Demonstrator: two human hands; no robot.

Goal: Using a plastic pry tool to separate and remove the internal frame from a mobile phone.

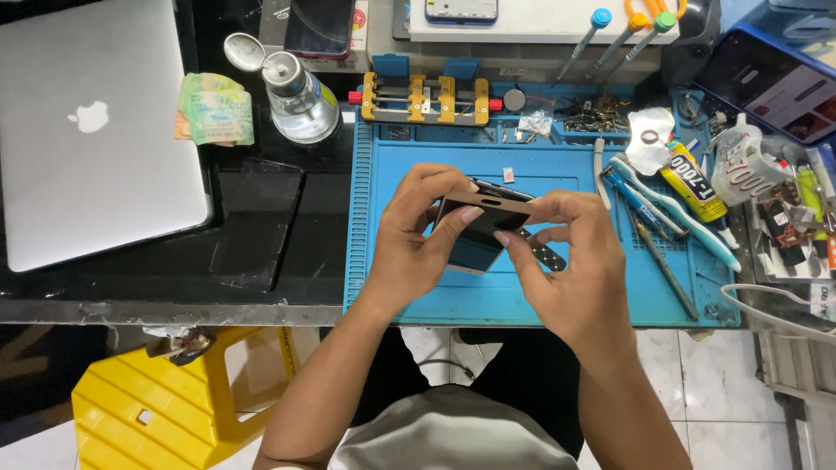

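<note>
Two hands met over the blue work mat point(392, 261): our left hand point(409, 239) gripped a dark smartphone point(479, 228) by its side, thumb laid along the upper edge, and held it tilted just above the mat. Our right hand point(570, 261) pinched at the phone's top edge with thumb and forefinger; whether anything small sat between the fingertips we could not tell. We judged the work wanted a steady left grip and light, even pressure from the right, kept low over the mat so any loose part would land there. A small pale chip point(509, 175) lay on the mat just beyond the phone. Farther right lay a blue toothbrush point(675, 209) and a yellow glue tube point(692, 183); a closed silver laptop point(87, 130) sat far left.
</note>
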